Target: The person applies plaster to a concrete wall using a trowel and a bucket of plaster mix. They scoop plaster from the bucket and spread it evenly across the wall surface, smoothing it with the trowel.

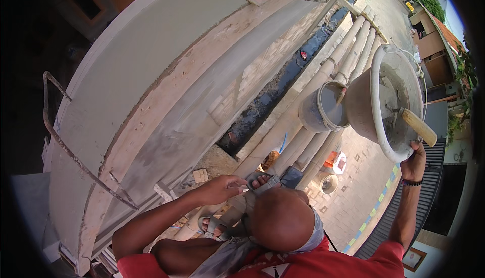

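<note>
My right hand [414,163] grips the near rim of a grey mortar tub [365,107], arm stretched out to the right. Wet grey mortar [389,93] lies inside the tub, along with a trowel whose wooden handle [420,126] sticks out over the rim. My left hand [222,189] is closed, fingers curled together in front of my knee; a small pale spot shows at its fingertips, too small to name. Against the tub's left side stands a grey bucket [312,111] of cloudy liquid, with a reddish-handled tool [341,95] leaning in it.
Bamboo poles [348,50] run under my sandalled feet and the containers. On the left is a smooth plastered concrete ledge [136,55] with bent rebar [76,151] sticking out. Below lie a dark-water drain [275,96], a small pail [327,183] and paving [348,202].
</note>
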`<action>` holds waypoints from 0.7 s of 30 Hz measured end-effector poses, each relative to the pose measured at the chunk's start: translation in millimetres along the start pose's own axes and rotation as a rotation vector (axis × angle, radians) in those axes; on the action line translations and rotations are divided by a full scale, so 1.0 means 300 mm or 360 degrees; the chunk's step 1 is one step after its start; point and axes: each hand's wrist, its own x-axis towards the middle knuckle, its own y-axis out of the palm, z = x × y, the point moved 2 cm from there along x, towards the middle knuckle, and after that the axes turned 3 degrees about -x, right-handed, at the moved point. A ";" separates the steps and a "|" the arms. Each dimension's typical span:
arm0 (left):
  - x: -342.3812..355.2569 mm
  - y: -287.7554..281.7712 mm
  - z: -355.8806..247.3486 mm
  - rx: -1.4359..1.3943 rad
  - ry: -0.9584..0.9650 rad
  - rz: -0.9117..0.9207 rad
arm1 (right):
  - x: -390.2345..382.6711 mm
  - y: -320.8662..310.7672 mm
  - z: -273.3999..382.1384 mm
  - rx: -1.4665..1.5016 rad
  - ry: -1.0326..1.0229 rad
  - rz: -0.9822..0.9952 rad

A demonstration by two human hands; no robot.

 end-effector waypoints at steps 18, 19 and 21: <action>0.171 -0.124 0.009 -0.1255 0.0076 -0.0890 | -0.059 0.428 -0.933 -0.0378 0.0612 0.0549; 0.183 -0.136 0.024 -0.1175 0.0031 -0.0850 | -0.047 0.419 -0.951 -0.0511 0.0629 0.0603; 0.204 -0.158 0.052 -0.1017 -0.0058 -0.0833 | -0.028 0.392 -0.982 -0.0540 0.0691 0.0658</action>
